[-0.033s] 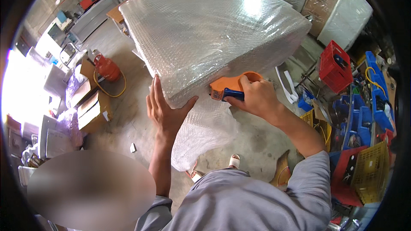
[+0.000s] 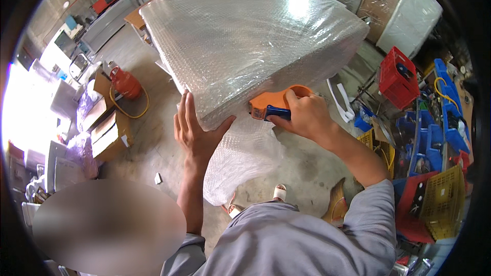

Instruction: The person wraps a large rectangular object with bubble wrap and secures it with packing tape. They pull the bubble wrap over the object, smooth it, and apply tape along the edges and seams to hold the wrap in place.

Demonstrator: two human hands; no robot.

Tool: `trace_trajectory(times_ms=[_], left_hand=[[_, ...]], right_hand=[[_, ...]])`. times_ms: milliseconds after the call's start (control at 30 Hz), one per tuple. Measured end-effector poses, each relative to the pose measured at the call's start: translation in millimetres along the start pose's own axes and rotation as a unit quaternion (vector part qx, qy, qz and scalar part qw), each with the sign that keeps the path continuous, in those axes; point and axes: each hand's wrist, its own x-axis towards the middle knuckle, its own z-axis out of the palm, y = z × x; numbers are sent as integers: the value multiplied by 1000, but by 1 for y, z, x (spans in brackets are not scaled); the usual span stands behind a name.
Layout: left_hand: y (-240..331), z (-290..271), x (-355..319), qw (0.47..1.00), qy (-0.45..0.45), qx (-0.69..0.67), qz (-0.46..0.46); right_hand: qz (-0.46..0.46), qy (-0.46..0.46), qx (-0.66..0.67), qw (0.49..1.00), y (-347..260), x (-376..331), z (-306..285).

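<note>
A large flat slab-shaped package (image 2: 245, 36) wrapped in clear bubble wrap stretches away in front of me. At its near corner my left hand (image 2: 196, 132) rests with fingers stretched and thumb apart, holding nothing. My right hand (image 2: 309, 117) is closed around an orange tape dispenser (image 2: 267, 100) with a blue handle. The dispenser's front end lies against the package's near side, right of my left hand. Below that side hangs a loose flap of bubble wrap (image 2: 240, 161). Any tape at the dispenser's tip is too small to make out.
On the left stand a red gas cylinder (image 2: 125, 83) with a yellow hose and an opened cardboard box (image 2: 111, 134). To the right are a red crate (image 2: 399, 77), blue bins (image 2: 434, 145) and a yellow basket (image 2: 444, 204). Wrapped panels (image 2: 409, 18) lean at the back right.
</note>
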Motion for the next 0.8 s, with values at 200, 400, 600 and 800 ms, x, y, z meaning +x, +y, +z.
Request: trace_trajectory(times_ms=[200, 400, 600, 800], left_hand=[[-15, 10, 2, 999, -10, -23, 32], [-17, 13, 1, 998, -6, -48, 27], [-20, 13, 1, 998, -3, -64, 26], [-16, 13, 3, 997, 0, -76, 19]], right_hand=[[-25, 29, -34, 999, 18, 6, -1], [124, -24, -81, 989, 63, 6, -19], [177, -1, -101, 979, 75, -1, -11], [308, 19, -69, 949, 56, -13, -14]])
